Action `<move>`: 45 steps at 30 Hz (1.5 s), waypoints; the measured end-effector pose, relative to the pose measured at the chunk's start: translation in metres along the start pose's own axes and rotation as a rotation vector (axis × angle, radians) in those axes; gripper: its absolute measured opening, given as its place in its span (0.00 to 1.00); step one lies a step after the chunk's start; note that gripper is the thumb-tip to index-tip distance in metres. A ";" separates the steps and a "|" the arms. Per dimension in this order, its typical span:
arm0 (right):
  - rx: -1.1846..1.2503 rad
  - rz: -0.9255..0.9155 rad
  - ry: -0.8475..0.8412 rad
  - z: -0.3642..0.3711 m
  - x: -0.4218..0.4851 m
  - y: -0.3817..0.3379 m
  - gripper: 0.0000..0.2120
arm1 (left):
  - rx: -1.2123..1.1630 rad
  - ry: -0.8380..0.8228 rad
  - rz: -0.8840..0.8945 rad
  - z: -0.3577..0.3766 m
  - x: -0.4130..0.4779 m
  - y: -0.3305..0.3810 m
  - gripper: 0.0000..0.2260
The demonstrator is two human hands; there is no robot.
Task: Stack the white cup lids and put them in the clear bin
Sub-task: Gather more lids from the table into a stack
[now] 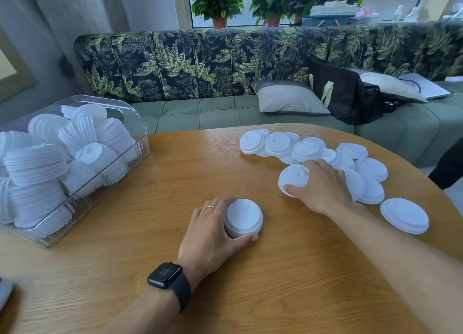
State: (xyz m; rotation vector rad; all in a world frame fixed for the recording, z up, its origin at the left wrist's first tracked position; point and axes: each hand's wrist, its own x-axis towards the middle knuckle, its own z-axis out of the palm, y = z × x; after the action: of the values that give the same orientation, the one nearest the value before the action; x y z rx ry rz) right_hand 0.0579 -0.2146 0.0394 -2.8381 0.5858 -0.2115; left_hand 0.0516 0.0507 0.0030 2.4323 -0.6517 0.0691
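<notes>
Stacking step, mid-pickup

Cupped short stack (243,217) on bench (250,291) with left grip (213,233), curled round its sides. Pinched single lid (293,177) at near edge of loose lids (352,151) with right grip (323,188). Judged next: lift across, seat squarely on stack; later load into clear bin (141,135), far left, part-filled.

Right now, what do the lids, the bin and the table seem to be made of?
Lids: probably thin moulded plastic, matte white, with pressed rims. Bin: clear hard plastic, glossy; the stacks show through its wall. Table: wood or wood veneer, smooth; grain lines show.
</notes>
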 end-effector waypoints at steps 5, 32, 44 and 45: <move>0.121 0.020 -0.020 -0.003 -0.002 -0.002 0.34 | -0.022 -0.004 0.004 -0.001 -0.001 0.000 0.37; 0.540 -0.218 -0.135 0.029 -0.092 -0.066 0.37 | -0.080 0.053 0.019 0.004 -0.001 -0.012 0.47; 0.518 -0.176 -0.135 0.027 -0.097 -0.067 0.31 | -0.079 0.073 0.040 -0.001 -0.007 -0.012 0.32; 0.511 -0.172 -0.127 0.027 -0.096 -0.066 0.28 | -0.070 0.071 0.039 -0.001 -0.007 -0.012 0.32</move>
State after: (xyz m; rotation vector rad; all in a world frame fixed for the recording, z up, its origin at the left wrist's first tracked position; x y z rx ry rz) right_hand 0.0002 -0.1109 0.0211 -2.3795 0.2175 -0.1780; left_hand 0.0508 0.0626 -0.0040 2.3389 -0.6591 0.1457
